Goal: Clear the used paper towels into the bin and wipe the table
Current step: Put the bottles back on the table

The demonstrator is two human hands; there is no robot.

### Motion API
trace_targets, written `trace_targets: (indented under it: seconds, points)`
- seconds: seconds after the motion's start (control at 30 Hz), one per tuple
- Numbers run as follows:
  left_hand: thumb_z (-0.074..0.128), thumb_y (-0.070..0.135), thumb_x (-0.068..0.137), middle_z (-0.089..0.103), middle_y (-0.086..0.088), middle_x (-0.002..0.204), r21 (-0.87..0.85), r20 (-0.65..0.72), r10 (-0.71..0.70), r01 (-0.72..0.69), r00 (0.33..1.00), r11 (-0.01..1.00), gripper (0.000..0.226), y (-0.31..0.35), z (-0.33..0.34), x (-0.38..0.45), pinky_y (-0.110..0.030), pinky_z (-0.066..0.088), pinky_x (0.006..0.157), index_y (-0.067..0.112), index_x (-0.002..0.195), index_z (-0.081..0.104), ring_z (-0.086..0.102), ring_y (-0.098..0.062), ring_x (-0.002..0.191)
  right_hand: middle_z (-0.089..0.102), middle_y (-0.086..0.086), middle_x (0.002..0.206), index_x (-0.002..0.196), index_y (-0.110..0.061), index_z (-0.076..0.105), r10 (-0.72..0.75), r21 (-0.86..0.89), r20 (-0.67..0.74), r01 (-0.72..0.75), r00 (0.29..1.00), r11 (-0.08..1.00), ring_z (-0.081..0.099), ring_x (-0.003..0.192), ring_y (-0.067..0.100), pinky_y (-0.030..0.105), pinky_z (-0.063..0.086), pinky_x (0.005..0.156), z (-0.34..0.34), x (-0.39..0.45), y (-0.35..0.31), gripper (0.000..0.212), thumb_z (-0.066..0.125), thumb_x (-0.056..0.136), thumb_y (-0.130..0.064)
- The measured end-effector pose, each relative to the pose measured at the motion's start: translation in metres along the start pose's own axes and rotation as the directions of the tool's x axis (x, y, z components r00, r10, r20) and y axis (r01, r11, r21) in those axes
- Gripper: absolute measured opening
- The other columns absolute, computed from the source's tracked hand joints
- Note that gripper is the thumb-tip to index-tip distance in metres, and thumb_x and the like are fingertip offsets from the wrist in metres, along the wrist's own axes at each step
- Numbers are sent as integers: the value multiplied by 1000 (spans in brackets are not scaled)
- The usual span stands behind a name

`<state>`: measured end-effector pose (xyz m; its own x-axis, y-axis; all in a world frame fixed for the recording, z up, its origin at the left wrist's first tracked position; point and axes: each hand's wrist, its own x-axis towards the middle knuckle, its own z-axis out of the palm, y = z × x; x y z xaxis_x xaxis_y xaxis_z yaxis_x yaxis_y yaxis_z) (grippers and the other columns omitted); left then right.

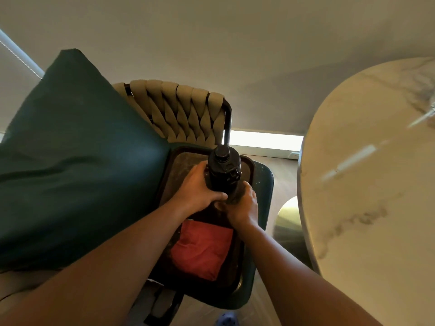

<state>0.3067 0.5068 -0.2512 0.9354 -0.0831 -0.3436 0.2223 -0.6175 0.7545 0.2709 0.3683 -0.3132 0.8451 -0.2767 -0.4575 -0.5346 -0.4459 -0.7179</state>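
gripping a black bottle (223, 170), left hand (196, 189) and right hand (242, 205) curl around it.

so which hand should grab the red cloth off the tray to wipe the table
Probably right: both hands grip the black spray bottle, but the right hand is lower, nearer the folded red cloth and the round marble table.

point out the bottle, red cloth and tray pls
bottle (223, 170): head view, on its dark upper body, below the cap.
red cloth (202, 248): head view, middle of the folded cloth.
tray (181, 161): head view, bare worn floor at the far left corner.
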Motion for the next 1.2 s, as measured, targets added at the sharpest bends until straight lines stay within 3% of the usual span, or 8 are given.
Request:
trace_targets:
  seconds: [0.13, 0.4, 0.5, 0.67, 0.73, 0.93, 1.13, 1.2]
  points:
    - [95, 37, 46, 58, 12, 130, -32, 25, 48, -47, 999, 998, 101, 1, 4, 14, -37, 44, 108, 36, 134, 46, 54, -10, 123, 50, 2, 144, 148, -27, 39, 2, 6, 4, -2, 1000, 1000, 50, 131, 24, 47, 46, 107, 4, 12, 1, 102, 92, 62, -32]
    - [98, 24, 53, 58, 20, 113, -37, 67, 58, -55, 996, 998, 93, 8, 0, 23, -10, 34, 89, 31, 133, 51, 52, -4, 115, 64, -7, 121, 130, -40, 51, -1, 35, -12, 2, 1000, 999, 62, 111, 20, 45, 53, 94, 15, 23, 1, 82, 91, 58, -37]
    - [97, 27, 55, 57, 25, 106, 0, 43, 87, -87, 995, 996, 88, 6, -3, 22, 1, 31, 80, 33, 130, 53, 52, 2, 107, 65, -7, 120, 128, -40, 52, -30, 6, -22, 30, 999, 1000, 63, 109, 20, 43, 53, 92, 12, 21, -2, 73, 87, 64, -41]
    - [97, 29, 54, 57, 32, 99, 16, -2, 123, -123, 992, 992, 79, 3, -5, 19, 8, 34, 74, 36, 123, 57, 51, 21, 92, 63, -7, 126, 131, -44, 47, -67, -46, 3, 67, 998, 997, 61, 114, 22, 44, 50, 95, 8, 19, -2, 66, 81, 74, -44]
    - [96, 28, 55, 59, 31, 100, 12, -10, 126, -126, 992, 992, 77, 3, -6, 16, 8, 34, 74, 36, 121, 57, 49, 28, 92, 63, -7, 126, 133, -45, 46, -67, -65, 11, 67, 998, 996, 60, 116, 22, 44, 49, 97, 6, 17, -3, 68, 81, 74, -45]
    - [96, 37, 54, 58, 32, 97, 78, -18, 150, -148, 989, 986, 73, 13, -18, 5, 4, 36, 75, 41, 115, 56, 48, 28, 91, 62, -8, 125, 134, -45, 45, -66, -44, 21, 67, 998, 997, 61, 114, 22, 43, 51, 94, 2, 4, -13, 72, 81, 72, -44]
    - [95, 40, 56, 60, 29, 102, 88, -21, 211, -208, 977, 974, 73, 46, -43, -12, -13, 42, 91, 41, 117, 56, 57, 10, 101, 63, -11, 116, 129, -42, 51, -149, 31, 21, 148, 989, 989, 63, 105, 16, 44, 55, 91, -19, -13, -36, 71, 85, 66, -44]
    - [96, 39, 56, 61, 29, 100, 84, -27, 232, -229, 972, 970, 70, 61, -54, -17, -7, 40, 86, 40, 114, 56, 56, 14, 96, 64, -11, 115, 126, -41, 53, -187, 27, 20, 187, 982, 982, 63, 104, 15, 42, 56, 89, -30, -18, -47, 68, 85, 65, -47]
